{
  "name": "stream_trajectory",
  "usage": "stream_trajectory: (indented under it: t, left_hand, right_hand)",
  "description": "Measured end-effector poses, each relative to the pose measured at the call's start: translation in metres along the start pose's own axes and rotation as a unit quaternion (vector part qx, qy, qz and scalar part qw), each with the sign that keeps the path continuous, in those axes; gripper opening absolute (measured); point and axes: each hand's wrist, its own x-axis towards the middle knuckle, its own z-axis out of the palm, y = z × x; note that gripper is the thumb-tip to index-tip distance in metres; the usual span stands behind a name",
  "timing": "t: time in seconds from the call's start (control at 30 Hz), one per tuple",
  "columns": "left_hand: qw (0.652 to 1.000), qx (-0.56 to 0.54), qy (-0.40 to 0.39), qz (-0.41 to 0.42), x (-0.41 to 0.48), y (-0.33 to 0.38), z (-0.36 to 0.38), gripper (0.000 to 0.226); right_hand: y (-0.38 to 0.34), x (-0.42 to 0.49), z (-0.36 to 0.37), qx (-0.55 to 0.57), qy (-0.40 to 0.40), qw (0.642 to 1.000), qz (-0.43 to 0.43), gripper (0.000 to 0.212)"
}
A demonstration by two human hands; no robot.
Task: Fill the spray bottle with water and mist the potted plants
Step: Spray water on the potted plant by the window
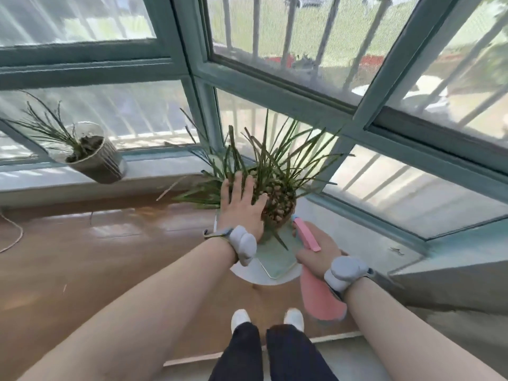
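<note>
A potted plant with long thin green leaves stands in a pale green pot on a white saucer in the window corner. My left hand lies flat with straight fingers against the leaves and the pebbled top of the pot. My right hand grips a pink spray bottle by its neck, just right of the pot; its pink trigger points toward the plant. A second, smaller plant in a clear pot stands on the sill at left.
Teal-framed windows with railings outside close off the corner. A wooden floor spreads to the left, and a grey ledge runs along the right. A thin cord lies at the far left. My feet stand below the pot.
</note>
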Motion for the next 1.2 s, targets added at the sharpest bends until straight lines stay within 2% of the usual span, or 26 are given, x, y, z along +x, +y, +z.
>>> stream_trajectory:
  t: [0.07, 0.2, 0.4, 0.5, 0.6, 0.8, 0.93, 1.03, 1.13, 1.2]
  left_hand:
    - [0.999, 0.011, -0.037, -0.022, 0.003, -0.010, 0.004, 0.063]
    - [0.996, 0.009, -0.061, -0.062, -0.004, -0.020, 0.013, 0.064]
    - [0.994, -0.003, -0.073, -0.082, -0.009, -0.013, 0.012, 0.063]
    - [0.993, -0.006, -0.080, -0.091, -0.011, -0.008, 0.010, 0.061]
    - [0.992, -0.001, -0.080, -0.096, -0.013, -0.007, 0.010, 0.061]
    - [0.992, 0.000, -0.077, -0.104, -0.016, -0.001, 0.008, 0.062]
    - [0.993, 0.004, -0.064, -0.096, -0.018, 0.006, 0.004, 0.063]
    - [0.996, 0.008, -0.044, -0.083, -0.019, 0.012, 0.001, 0.061]
    - [0.997, 0.003, -0.032, -0.064, -0.020, 0.018, -0.001, 0.059]
    - [0.998, 0.000, -0.031, -0.055, -0.019, 0.022, -0.003, 0.059]
  right_hand:
    - [-0.008, 0.010, -0.005, -0.003, -0.010, 1.000, 0.014, 0.054]
    - [-0.014, 0.028, -0.007, -0.050, -0.037, 0.998, 0.024, 0.027]
    - [-0.011, 0.041, -0.001, -0.066, -0.030, 0.997, 0.039, 0.009]
    - [-0.007, 0.048, -0.001, -0.103, -0.041, 0.993, 0.038, 0.014]
    - [-0.004, 0.054, 0.000, -0.069, -0.059, 0.995, 0.039, 0.019]
    - [-0.012, 0.060, -0.002, -0.067, -0.042, 0.996, 0.033, 0.006]
    - [-0.012, 0.065, -0.010, -0.063, -0.031, 0.996, 0.048, 0.013]
    - [-0.009, 0.065, -0.017, -0.042, -0.017, 0.998, 0.051, 0.002]
    - [-0.007, 0.065, -0.018, -0.047, -0.021, 0.997, 0.055, 0.002]
    - [-0.006, 0.063, -0.017, -0.064, -0.028, 0.996, 0.054, 0.011]
